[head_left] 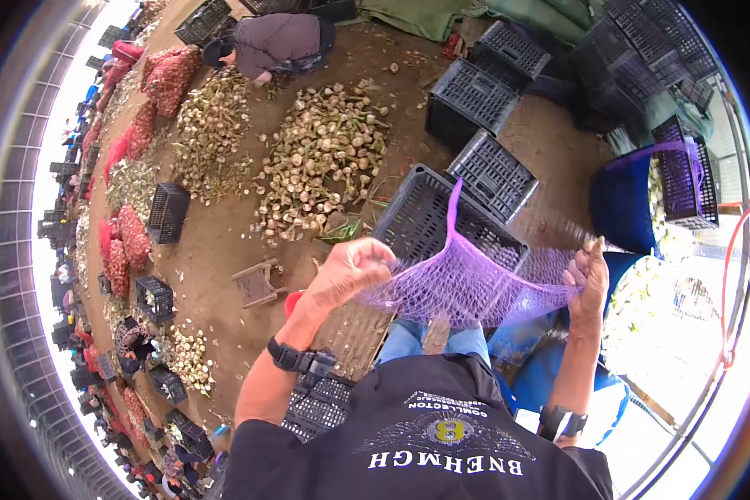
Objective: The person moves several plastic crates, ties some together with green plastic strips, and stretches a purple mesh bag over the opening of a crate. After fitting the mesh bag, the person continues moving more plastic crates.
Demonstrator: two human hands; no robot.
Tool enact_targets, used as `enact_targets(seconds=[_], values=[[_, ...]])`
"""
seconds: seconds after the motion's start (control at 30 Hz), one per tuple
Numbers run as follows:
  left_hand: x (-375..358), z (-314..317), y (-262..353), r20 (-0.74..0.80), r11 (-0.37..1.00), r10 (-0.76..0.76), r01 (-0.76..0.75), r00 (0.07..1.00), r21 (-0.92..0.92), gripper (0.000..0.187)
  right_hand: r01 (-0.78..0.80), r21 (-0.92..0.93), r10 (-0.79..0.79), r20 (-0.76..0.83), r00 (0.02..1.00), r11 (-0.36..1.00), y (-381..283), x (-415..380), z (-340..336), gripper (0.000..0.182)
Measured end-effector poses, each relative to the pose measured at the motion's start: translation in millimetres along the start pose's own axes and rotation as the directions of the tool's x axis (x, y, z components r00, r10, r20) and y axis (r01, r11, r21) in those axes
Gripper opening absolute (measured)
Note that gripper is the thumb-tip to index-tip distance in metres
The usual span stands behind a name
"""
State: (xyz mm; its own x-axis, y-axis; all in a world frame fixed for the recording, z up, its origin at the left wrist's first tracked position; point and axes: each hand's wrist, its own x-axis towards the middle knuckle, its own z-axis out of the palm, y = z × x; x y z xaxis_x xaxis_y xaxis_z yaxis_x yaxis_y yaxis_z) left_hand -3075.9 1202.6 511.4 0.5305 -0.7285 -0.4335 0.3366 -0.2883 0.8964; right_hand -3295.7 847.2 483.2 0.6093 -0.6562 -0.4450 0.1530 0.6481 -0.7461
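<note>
A purple mesh bag (467, 279) is spread wide between my two hands, its narrow end trailing away over a black crate (417, 208). At the bag's left edge, my left hand (354, 271) has its thumb and fingers closed on the mesh. My right hand (587, 279) grips the opposite edge with bent fingers. The mesh hangs above my legs and partly covers the crate's near side. Another black crate (496, 177) lies just beyond, touching or nearly touching the first.
Piles of garlic (321, 158) cover the ground ahead. A crouching person (279, 42) works at the upper left. Blue tubs (621, 204) stand at the right. Stacked crates (475, 96), red mesh sacks (171, 79) and a small wooden stool (257, 283) are around.
</note>
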Motion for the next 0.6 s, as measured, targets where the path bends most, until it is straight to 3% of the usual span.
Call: enact_targets(seconds=[0.03, 0.1, 0.13, 0.2, 0.23, 0.27, 0.33, 0.37, 0.47, 0.5, 0.53, 0.6], values=[[-4, 2, 4, 0.012, 1.000, -0.004, 0.004, 1.000, -0.007, 0.048, 0.014, -0.104, -0.014, 0.002, 1.000, 0.995, 1, -3, 3, 0.027], [-11, 2, 5, 0.127, 0.914, -0.146, 0.085, 0.981, 0.396, 0.038, 0.038, -0.331, -0.026, 0.041, 0.999, 0.943, -1, -12, 11, 0.038], [-14, 1, 1, 0.135, 0.915, -0.153, 0.089, 0.979, 0.393, 0.038, 0.032, -0.334, -0.024, 0.029, 0.999, 0.942, -4, -18, 12, 0.038], [-20, -5, -9, 0.080, 0.787, -0.113, 0.040, 0.990, 0.616, 0.027, 0.042, -0.523, 0.047, 0.157, 0.986, 0.851, -8, -24, 15, 0.043], [-21, -12, -23, 0.035, 0.835, -0.049, 0.022, 0.998, 0.549, 0.024, 0.035, -0.583, 0.096, 0.192, 0.977, 0.812, -12, -28, 12, 0.055], [-21, -21, -35, 0.031, 0.836, -0.053, 0.028, 0.998, 0.548, 0.024, 0.031, -0.585, 0.101, 0.192, 0.976, 0.811, -15, -33, 10, 0.055], [-13, -44, -50, -0.185, 0.746, 0.115, 0.038, 0.976, 0.665, 0.019, 0.013, -0.721, 0.217, 0.226, 0.949, 0.693, -17, -40, 9, 0.069], [-9, -53, -54, -0.277, 0.798, 0.130, 0.065, 0.952, 0.599, 0.016, 0.040, -0.772, 0.237, 0.243, 0.941, 0.634, -17, -42, 3, 0.082], [5, -76, -63, -0.516, 0.872, 0.210, 0.080, 0.830, 0.483, 0.016, -0.037, -0.838, 0.392, 0.216, 0.894, 0.545, -12, -64, 5, 0.074], [9, -79, -62, -0.539, 0.853, 0.318, 0.012, 0.780, 0.521, 0.019, -0.085, -0.865, 0.486, 0.193, 0.853, 0.494, -13, -70, 7, 0.065], [12, -81, -60, -0.536, 0.851, 0.318, 0.013, 0.782, 0.525, 0.019, -0.150, -0.870, 0.541, 0.150, 0.827, 0.470, -10, -78, 16, 0.047], [20, -81, -57, -0.632, 0.985, 0.122, -0.012, 0.765, 0.174, 0.022, -0.184, -0.921, 0.610, 0.069, 0.789, 0.342, -4, -91, 28, 0.027]])
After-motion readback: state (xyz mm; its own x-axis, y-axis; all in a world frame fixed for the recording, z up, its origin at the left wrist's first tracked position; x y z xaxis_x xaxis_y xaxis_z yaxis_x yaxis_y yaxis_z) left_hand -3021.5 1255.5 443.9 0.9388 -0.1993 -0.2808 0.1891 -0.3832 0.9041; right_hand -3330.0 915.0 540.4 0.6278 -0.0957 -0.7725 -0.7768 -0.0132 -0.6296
